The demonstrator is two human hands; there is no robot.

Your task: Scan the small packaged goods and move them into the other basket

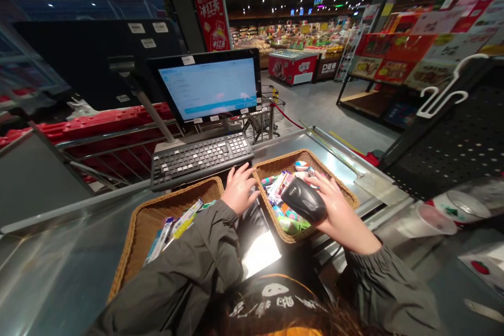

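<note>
The right hand (334, 210) is closed around a black scanner (303, 199), which lies under its palm, just above the basket (346, 195) (full of small colourful packets). The left hand (238, 189) holds nothing; its fingers are loosely bent at the front edge of the keyboard (200, 160), near the scanner's left.

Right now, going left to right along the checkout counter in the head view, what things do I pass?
First the left wicker basket → left hand → black scanner gripped by the right hand → white cup lying on its side.
</note>
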